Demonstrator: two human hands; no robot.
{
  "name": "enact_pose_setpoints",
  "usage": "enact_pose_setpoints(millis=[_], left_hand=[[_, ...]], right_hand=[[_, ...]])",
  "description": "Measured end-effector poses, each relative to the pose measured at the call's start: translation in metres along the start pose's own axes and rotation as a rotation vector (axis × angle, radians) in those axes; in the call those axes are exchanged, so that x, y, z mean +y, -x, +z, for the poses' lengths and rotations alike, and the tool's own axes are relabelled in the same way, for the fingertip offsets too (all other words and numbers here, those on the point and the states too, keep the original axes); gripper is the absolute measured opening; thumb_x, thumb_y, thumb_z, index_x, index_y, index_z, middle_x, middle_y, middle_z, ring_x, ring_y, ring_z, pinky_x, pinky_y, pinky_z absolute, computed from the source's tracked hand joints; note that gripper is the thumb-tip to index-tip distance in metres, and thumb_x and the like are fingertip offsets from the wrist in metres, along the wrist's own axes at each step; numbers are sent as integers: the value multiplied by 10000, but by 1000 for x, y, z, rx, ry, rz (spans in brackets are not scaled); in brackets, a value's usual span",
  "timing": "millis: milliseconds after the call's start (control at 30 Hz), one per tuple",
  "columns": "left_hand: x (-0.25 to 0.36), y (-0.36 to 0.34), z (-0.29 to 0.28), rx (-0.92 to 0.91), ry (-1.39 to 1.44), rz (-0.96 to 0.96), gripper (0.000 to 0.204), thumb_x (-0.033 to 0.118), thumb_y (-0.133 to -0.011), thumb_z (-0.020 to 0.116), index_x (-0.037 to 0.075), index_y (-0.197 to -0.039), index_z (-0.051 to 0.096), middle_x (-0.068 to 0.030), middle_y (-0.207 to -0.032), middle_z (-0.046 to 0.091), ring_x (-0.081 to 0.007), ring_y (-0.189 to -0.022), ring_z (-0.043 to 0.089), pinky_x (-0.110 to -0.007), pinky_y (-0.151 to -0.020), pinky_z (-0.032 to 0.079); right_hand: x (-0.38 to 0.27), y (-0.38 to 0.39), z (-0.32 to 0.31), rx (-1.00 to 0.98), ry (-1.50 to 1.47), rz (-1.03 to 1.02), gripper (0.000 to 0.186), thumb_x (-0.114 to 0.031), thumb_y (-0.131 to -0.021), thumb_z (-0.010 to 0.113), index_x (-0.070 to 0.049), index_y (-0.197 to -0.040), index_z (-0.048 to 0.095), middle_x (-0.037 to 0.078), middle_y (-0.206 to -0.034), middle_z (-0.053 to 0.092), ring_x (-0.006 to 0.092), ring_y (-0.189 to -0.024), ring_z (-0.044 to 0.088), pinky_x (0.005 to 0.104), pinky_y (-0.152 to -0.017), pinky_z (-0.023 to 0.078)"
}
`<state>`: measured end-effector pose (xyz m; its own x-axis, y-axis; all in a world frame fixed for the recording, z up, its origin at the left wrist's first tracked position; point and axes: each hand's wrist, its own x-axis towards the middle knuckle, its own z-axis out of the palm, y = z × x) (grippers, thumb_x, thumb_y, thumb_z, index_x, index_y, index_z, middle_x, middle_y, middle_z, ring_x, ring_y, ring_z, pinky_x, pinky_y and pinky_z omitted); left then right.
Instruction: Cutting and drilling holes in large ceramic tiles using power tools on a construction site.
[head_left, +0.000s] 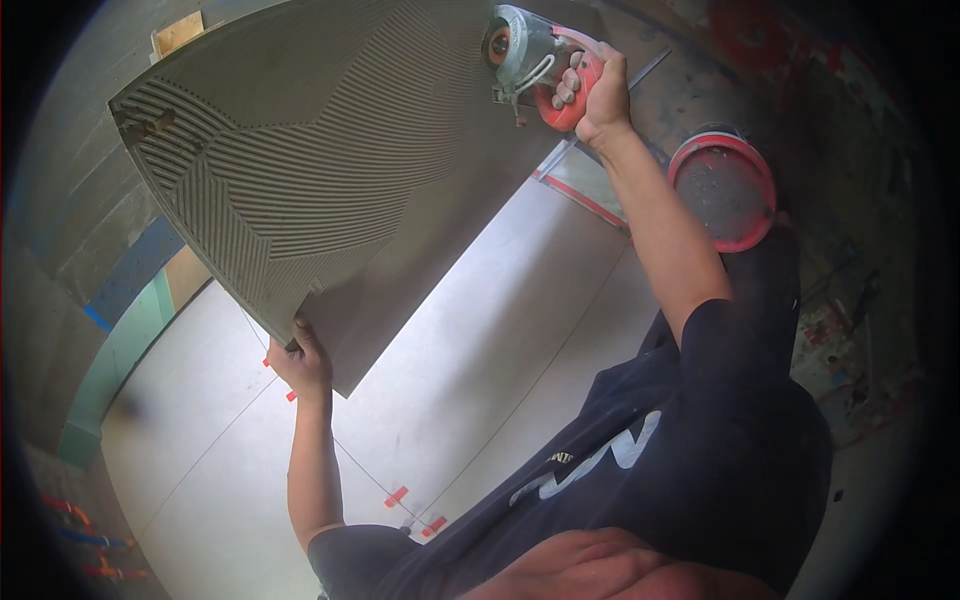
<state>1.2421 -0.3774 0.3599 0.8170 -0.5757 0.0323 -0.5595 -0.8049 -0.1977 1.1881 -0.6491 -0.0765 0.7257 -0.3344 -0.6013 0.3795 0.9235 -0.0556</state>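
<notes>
Head view: tile (330, 190) hides left hand's (300, 362) fingers; far edge cut off.

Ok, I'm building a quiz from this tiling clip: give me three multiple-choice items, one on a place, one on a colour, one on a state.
1. Where does the left hand grip the large tile?
A. its lower edge
B. its top corner
C. its middle

2. What colour is the bucket rim?
A. blue
B. red
C. yellow

3. How is the tile's upturned face?
A. smooth and bare
B. cracked in two
C. combed with mortar ridges

Answers: 1 A, fingers wrap the lower edge; 2 B, red rim around grey contents; 3 C, grooved lines cover it, while the right hand holds the suction-cup handle on it.
</notes>
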Motion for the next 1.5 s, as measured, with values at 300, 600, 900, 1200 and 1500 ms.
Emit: enact_pose_setpoints(millis=[300, 600, 900, 1200, 1500], left_hand=[[-2, 2, 0, 5, -1, -6, 539, 484, -1058, 573, -28, -893, 611, -61, -691, 605, -148, -617, 552, -296, -577, 417], [-14, 0, -4, -63, -54, -108, 557, 465, -1075, 546, -74, -1002, 670, -150, -767, 686, -205, -709, 615, -341, -649, 478], [-2, 2, 1, 36, -17, -19, 543, 484, -1052, 586, -29, -879, 627, -52, -648, 602, -137, -594, 543, -290, -563, 412], [-1, 3, 0, 38, -21, 0, 536, 474, -1058, 578, -21, -857, 619, -59, -636, 598, -147, -591, 547, -291, -566, 420], [1, 1, 3, 49, -19, 29, 534, 475, -1058, 579, -10, -837, 605, -47, -629, 583, -137, -585, 535, -294, -552, 406]], right_hand=[[7, -1, 2, 43, 83, -69, 412, -513, -990, 374, -141, -883, 513, 1, -609, 474, 148, -514, 445, 318, -498, 401], [2, 5, 0, 25, 107, -86, 409, -511, -981, 404, -129, -882, 510, 6, -611, 468, 146, -525, 451, 319, -509, 407], [3, 0, -3, -14, 16, -36, 415, -546, -965, 412, -150, -878, 498, -8, -612, 460, 140, -526, 447, 318, -515, 409], [4, 0, -1, -7, 37, -45, 400, -531, -964, 410, -151, -873, 496, -12, -616, 462, 135, -524, 444, 311, -518, 409], [5, 0, -2, 22, 116, -102, 407, -526, -959, 423, -136, -874, 499, 3, -617, 469, 148, -524, 458, 322, -520, 426]])
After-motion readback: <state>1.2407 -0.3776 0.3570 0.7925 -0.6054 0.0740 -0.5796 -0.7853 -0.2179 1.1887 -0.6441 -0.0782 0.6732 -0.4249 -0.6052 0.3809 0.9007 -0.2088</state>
